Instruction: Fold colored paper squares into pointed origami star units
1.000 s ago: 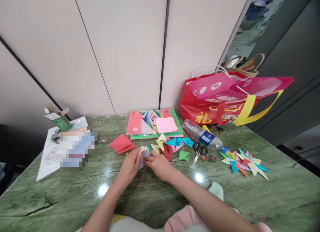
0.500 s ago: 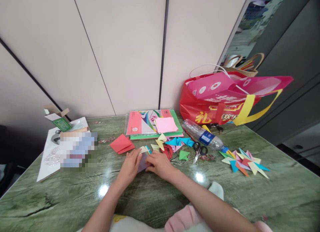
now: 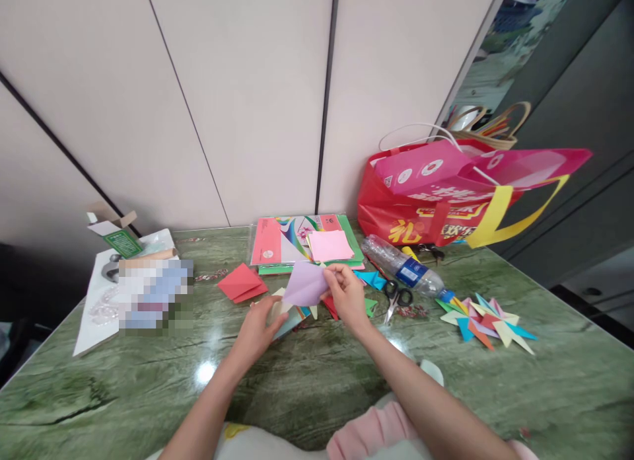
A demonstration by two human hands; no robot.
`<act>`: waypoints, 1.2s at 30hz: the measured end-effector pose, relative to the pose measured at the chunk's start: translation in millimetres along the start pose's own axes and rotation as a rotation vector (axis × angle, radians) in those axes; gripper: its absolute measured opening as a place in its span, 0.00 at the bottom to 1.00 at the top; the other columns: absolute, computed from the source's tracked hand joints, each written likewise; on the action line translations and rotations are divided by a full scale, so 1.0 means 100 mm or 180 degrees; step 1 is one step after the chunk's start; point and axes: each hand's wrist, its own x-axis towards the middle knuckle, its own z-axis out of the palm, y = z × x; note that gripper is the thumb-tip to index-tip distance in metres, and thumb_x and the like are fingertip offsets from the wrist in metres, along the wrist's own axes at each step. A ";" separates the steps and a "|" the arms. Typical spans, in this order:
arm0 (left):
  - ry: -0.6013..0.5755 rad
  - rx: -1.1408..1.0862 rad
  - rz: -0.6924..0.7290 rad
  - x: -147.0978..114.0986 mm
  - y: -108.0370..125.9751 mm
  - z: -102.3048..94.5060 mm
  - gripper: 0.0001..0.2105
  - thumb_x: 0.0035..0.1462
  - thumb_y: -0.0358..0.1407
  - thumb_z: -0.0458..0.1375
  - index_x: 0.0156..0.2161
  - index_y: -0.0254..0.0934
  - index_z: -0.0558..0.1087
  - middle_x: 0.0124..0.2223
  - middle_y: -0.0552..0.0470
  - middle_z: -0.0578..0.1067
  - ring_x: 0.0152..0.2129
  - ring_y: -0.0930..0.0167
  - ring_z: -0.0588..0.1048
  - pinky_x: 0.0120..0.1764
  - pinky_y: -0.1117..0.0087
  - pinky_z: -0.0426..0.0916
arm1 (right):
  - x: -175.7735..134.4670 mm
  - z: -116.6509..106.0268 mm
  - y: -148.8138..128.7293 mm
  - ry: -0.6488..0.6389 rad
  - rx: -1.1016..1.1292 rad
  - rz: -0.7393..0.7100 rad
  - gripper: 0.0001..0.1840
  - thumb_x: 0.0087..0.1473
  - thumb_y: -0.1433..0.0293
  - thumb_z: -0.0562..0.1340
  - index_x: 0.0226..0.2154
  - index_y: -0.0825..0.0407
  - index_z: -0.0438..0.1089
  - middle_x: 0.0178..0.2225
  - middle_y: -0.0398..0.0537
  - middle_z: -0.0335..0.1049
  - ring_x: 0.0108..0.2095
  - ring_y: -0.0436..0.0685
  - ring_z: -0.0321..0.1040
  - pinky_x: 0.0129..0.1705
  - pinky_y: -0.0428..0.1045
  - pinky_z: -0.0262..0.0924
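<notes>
A lilac sheet of paper (image 3: 304,285) is raised off the table, pinched at its right edge between the thumb and fingers of my right hand (image 3: 345,297). Below it, my left hand (image 3: 259,326) grips the left side of a small stack of coloured paper (image 3: 292,320), part of which the lilac sheet covers. A red folded paper (image 3: 242,283) lies just beyond my left fingers. Behind my right hand are folded paper pieces, among them a blue one (image 3: 370,279) and a green one (image 3: 370,306), partly hidden.
Black-handled scissors (image 3: 396,298) and a plastic bottle (image 3: 403,268) lie to the right, near a colourful folded-paper star (image 3: 488,320). Paper packs (image 3: 267,242) with pink squares (image 3: 331,246) and a red bag (image 3: 391,205) stand along the wall. A white board (image 3: 92,314) lies left.
The lilac sheet has come up off the stack in my right hand, which has moved right and away from my left hand. Coloured paper beneath now shows.
</notes>
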 end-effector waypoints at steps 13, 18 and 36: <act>-0.0626 -0.2993 -0.0634 -0.08 0.33 -0.19 0.26 0.41 0.42 0.63 0.47 0.32 0.67 0.44 0.43 0.75 0.40 0.61 0.73 0.42 0.61 0.67 | -0.10 0.15 0.02 -0.0746 0.0525 0.0599 0.17 0.44 0.63 0.60 0.38 0.51 0.60 0.21 0.38 0.63 0.18 0.47 0.60 0.14 0.43 0.61; -0.0745 -0.3466 -0.0937 -0.08 0.31 -0.18 0.20 0.46 0.41 0.61 0.43 0.31 0.71 0.39 0.43 0.76 0.34 0.64 0.74 0.37 0.63 0.69 | -0.09 0.13 0.00 -0.0882 0.0286 0.0383 0.14 0.45 0.66 0.60 0.37 0.52 0.62 0.23 0.40 0.66 0.17 0.47 0.59 0.15 0.41 0.55; 0.0040 -0.4120 -0.1561 -0.04 0.30 -0.13 0.13 0.43 0.33 0.63 0.37 0.29 0.73 0.36 0.43 0.78 0.31 0.65 0.76 0.33 0.68 0.71 | -0.17 0.13 -0.08 -0.1805 0.0047 -0.0425 0.23 0.44 0.81 0.52 0.41 0.46 0.69 0.42 0.46 0.62 0.42 0.53 0.62 0.33 0.44 0.63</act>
